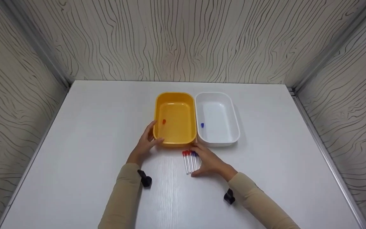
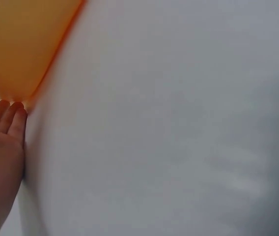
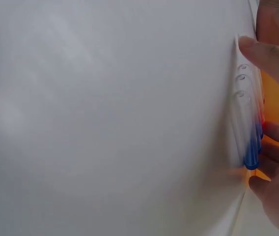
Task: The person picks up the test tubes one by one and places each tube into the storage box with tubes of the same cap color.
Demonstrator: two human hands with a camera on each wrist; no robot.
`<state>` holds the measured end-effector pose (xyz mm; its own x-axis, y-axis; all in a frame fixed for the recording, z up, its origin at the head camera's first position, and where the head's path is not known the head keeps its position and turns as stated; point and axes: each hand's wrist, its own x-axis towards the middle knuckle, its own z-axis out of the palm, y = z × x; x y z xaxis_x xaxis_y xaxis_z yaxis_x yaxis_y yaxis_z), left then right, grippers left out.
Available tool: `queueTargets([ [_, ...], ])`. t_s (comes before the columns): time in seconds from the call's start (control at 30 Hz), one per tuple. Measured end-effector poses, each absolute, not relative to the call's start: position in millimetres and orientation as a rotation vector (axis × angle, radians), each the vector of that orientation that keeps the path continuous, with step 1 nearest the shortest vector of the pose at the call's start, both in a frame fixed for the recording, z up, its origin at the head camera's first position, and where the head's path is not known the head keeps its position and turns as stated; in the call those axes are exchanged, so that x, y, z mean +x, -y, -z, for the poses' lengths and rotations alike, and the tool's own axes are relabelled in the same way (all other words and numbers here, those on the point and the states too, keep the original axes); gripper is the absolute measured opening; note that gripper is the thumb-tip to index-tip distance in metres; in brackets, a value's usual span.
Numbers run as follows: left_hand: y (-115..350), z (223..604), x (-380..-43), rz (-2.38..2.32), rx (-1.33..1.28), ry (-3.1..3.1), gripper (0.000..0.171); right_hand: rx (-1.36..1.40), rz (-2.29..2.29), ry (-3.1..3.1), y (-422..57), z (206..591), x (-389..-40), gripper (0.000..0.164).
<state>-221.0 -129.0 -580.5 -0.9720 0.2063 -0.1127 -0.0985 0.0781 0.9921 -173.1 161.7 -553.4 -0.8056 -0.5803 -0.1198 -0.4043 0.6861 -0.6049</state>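
Note:
Clear test tubes (image 1: pixel 187 163) with red and blue caps lie side by side in front of two trays. My right hand (image 1: pixel 210 161) spans the right end of this row, thumb by the clear ends and fingers by the caps. In the right wrist view, the blue-capped tubes (image 3: pixel 243 123) lie between thumb and fingers. My left hand (image 1: pixel 145 143) rests at the near left corner of the yellow tray (image 1: pixel 175 143), thumb at the front rim and fingers along the side. The left wrist view shows those fingers (image 2: pixel 4 118) straight beside the tray's wall.
A white tray (image 1: pixel 221 144) stands close beside the yellow one, on its right. A small red piece (image 1: pixel 164 121) lies in the yellow tray and a small blue piece (image 1: pixel 202 125) in the white one. Patterned panels (image 1: pixel 176 41) wall the white table (image 1: pixel 91 127) at back and sides.

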Motion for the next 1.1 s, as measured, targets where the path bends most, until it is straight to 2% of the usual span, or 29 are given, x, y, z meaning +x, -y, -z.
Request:
queueTargets([
  [0.57,128.4,580.2,-221.0,-2.032,0.139,-2.084,0.085,-0.887,0.907,-2.588,-165.1,536.7,-164.8,0.095],
  [0.77,127.4,580.8,-221.2,-2.000,0.040,-2.090,0.084,-0.921,0.920,-2.551,-162.5,517.7,-160.8,0.095],
  [1.1,127.0,580.8,-221.7,-1.974,0.020,-2.114,0.085,-0.902,1.020,-2.522,-152.3,493.5,-169.9,0.092],
])
